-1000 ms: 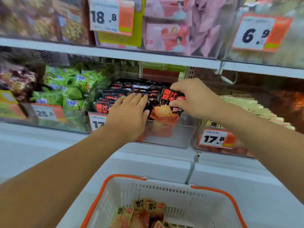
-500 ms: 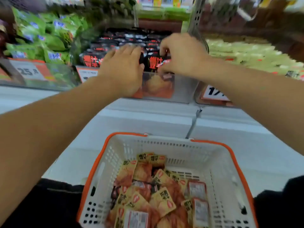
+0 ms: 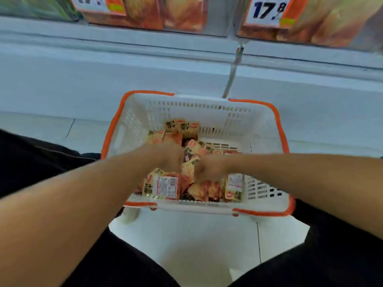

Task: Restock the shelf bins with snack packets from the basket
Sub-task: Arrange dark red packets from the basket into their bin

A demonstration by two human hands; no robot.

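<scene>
While blurred: two hands, left (image 3: 167, 156) and right (image 3: 209, 168), among orange foil snack packets (image 3: 165, 184), uncountable, inside one white orange-rimmed plastic basket (image 3: 267, 129); grips indiscernible.

Bright, even store light, seemingly from overhead; cool white cast on the floor (image 3: 196, 241). Soft shadow on the tile under the basket (image 3: 267, 129). Heavy motion blur on both hands: left hand (image 3: 167, 156) and right hand (image 3: 209, 168) are smeared, fingers indistinct. Snack packets (image 3: 165, 186) near the front rim are fairly sharp, label text partly readable. Price tag (image 3: 267, 10) is legible but soft. Shelf bins (image 3: 182, 15) are washed out behind hazy, faintly glaring plastic. Wide-angle bending curves the shelf ledge (image 3: 124, 46) and stretches the forearms at the frame edges.
</scene>
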